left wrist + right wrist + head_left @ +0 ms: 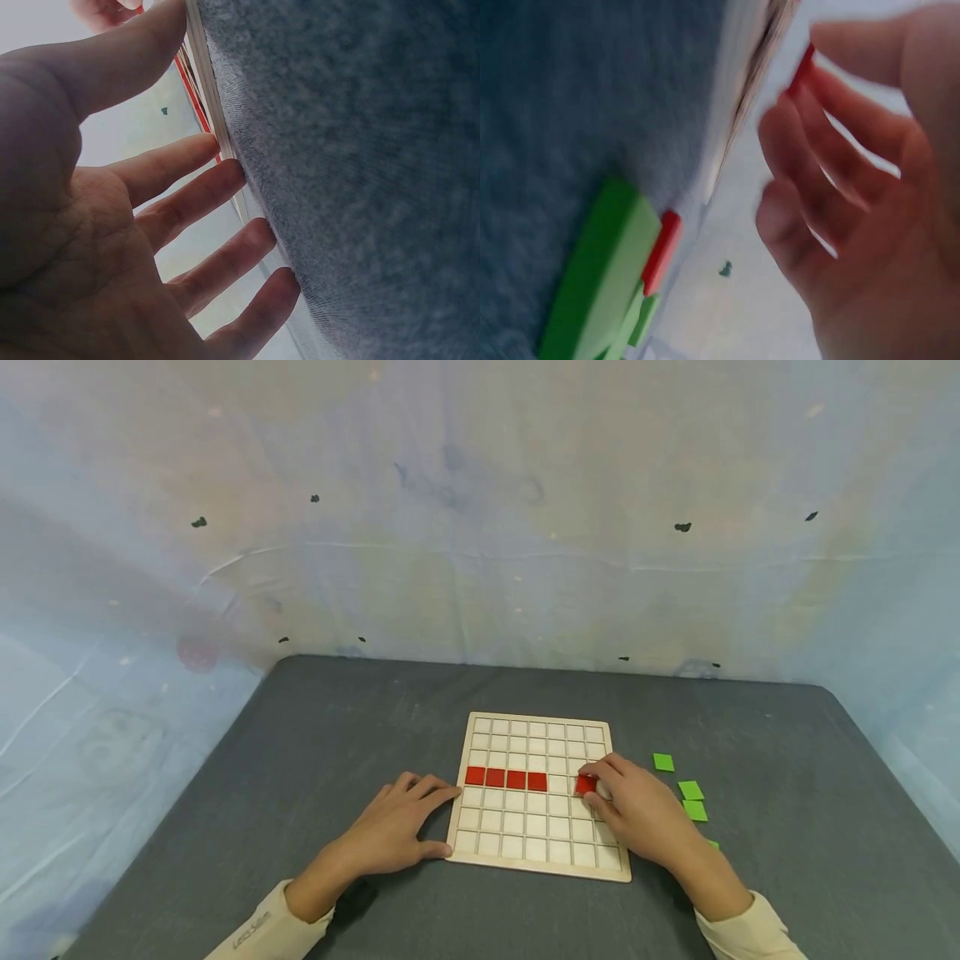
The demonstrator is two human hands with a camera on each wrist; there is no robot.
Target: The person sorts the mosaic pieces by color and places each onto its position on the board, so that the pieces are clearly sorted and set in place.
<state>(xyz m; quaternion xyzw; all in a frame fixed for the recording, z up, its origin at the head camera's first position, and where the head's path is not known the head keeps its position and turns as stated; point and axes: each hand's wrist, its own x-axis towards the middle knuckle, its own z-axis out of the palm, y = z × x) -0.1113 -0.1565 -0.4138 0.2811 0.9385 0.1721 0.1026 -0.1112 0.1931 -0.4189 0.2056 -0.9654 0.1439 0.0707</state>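
A pale wooden grid board (pixel 540 866) lies on the dark table, with a row of red square tiles (pixel 506 778) set in its left cells. My left hand (pixel 390 828) rests at the board's left edge, its thumb and fingertips touching the rim; the left wrist view shows the fingers (pixel 206 184) spread and fairly straight. Over the right part of the same row, my right hand (pixel 641 810) pinches another red tile (pixel 585 786) between thumb and fingers. In the right wrist view that held tile (pixel 801 69) is seen edge-on.
Several loose green tiles (pixel 691 790) lie on the table to the right of the board, partly behind my right forearm. Near the green tiles, the right wrist view also shows a loose red tile (pixel 662 253). A patterned cloth (pixel 480 527) hangs behind the table (pixel 360 710).
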